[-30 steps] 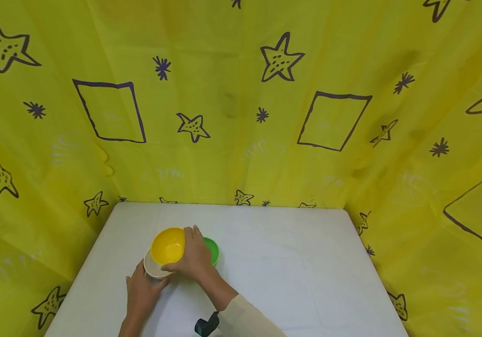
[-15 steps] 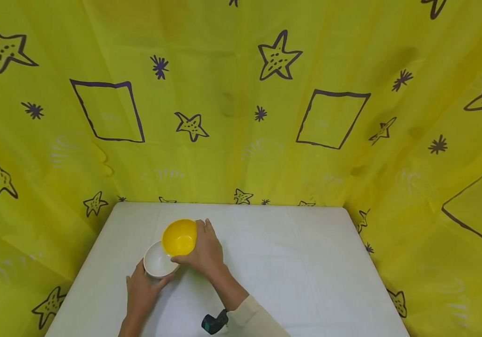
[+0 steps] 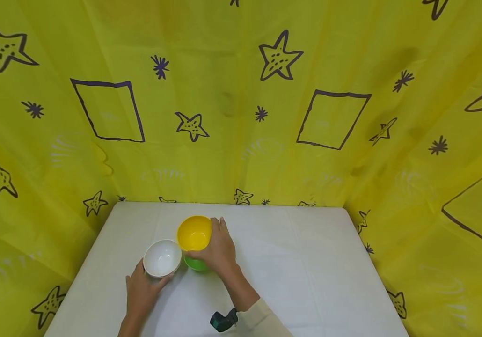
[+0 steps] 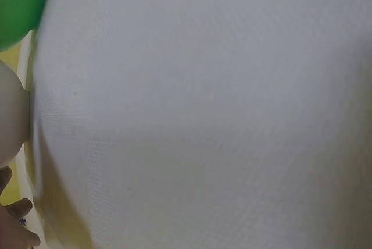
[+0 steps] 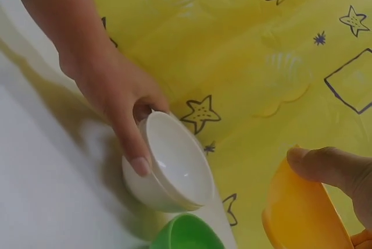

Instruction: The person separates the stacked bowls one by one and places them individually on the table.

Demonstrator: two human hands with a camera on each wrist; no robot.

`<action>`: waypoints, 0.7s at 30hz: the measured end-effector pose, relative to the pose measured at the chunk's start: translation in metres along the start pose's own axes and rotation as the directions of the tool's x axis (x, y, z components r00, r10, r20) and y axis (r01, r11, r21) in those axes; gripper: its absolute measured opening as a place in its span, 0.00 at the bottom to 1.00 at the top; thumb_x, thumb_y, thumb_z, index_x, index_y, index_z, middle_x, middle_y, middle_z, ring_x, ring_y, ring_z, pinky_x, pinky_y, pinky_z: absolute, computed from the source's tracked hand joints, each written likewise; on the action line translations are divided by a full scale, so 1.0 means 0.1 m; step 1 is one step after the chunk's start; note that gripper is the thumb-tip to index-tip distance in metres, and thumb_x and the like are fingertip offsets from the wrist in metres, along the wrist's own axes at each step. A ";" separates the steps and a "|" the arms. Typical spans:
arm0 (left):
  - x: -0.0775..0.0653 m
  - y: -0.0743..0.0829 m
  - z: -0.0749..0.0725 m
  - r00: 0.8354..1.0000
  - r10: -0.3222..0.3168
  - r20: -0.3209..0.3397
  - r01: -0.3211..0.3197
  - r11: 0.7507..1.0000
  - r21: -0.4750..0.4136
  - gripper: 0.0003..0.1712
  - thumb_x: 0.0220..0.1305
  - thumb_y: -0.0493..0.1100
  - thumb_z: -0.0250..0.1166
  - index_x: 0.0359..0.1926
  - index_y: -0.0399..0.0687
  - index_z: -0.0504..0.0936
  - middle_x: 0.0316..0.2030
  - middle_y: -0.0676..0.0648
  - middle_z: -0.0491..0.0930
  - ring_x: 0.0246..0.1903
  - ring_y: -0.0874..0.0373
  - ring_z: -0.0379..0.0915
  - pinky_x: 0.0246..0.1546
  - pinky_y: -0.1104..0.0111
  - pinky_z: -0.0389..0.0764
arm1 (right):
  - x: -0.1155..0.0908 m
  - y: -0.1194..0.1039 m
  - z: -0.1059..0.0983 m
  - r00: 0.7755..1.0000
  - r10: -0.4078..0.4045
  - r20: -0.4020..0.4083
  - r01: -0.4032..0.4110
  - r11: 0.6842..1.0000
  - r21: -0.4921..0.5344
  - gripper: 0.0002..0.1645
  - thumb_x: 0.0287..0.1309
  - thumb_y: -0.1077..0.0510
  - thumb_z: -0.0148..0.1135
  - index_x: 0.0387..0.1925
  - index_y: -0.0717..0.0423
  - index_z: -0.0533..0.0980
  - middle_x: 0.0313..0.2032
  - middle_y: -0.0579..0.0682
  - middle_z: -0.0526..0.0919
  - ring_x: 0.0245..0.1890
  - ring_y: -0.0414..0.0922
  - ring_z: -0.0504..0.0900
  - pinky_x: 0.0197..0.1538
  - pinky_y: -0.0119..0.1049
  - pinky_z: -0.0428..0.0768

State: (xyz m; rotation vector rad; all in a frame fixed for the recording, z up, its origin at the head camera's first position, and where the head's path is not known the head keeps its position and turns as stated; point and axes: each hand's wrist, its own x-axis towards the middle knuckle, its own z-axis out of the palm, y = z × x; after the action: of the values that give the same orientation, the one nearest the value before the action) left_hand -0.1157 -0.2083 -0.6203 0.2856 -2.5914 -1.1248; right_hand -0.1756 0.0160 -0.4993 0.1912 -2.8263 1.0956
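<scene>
My left hand holds the near left side of a white bowl, which stands upright on the table. In the right wrist view its thumb lies along the outside of that white bowl. My right hand grips a yellow bowl by its right side, thumb toward me, and holds it up off the table. Behind and below it, a green bowl is partly hidden by the yellow bowl and the right hand. The left wrist view shows the green bowl beside the white one.
A white-covered table extends far to the right of the bowls. Yellow curtains with starfish drawings hang along its back and sides. A dark wrist device sits at my right sleeve.
My right hand has carried the yellow bowl rightward and slightly away, from over the white bowl to over the green one. The white bowl's inside is now uncovered. My left hand has stayed put.
</scene>
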 end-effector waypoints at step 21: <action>0.01 -0.02 0.00 1.000 -0.014 0.011 0.014 1.000 0.013 0.59 0.46 0.47 0.86 0.70 0.21 0.64 0.64 0.20 0.70 0.68 0.24 0.63 0.68 0.23 0.45 | -0.06 0.32 -0.15 0.990 0.132 -0.055 -0.126 0.988 0.094 0.68 0.36 0.40 0.89 0.74 0.63 0.64 0.72 0.64 0.68 0.73 0.63 0.68 0.66 0.61 0.76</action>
State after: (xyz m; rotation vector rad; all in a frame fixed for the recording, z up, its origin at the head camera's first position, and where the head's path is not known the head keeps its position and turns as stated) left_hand -0.1162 -0.2094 -0.6215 0.3013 -2.6113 -1.1177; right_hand -0.1740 0.0497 -0.5101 -0.0182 -2.7710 1.2346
